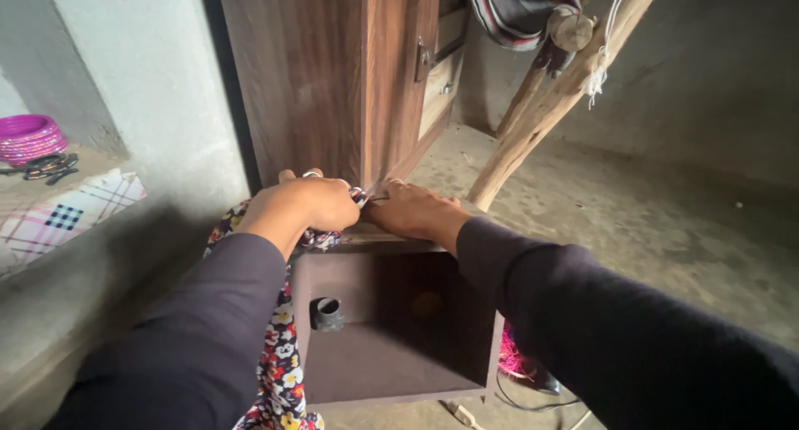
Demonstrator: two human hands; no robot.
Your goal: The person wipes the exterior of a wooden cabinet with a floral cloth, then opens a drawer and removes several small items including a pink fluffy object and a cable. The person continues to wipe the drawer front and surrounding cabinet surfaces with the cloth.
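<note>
Both arms reach forward in dark sleeves. The left hand (304, 203) is curled into a fist around a bunch of small keys (359, 197); the right hand (416, 209) lies flat, fingers together, just beside it, touching the keys. Directly beneath both hands sits an open dark wooden drawer (391, 330).

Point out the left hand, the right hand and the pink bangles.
left hand (312, 203), head view, on the back of the hand.
right hand (414, 208), head view, on the back of the hand.
pink bangles (29, 139), head view, on the stack's side.
</note>
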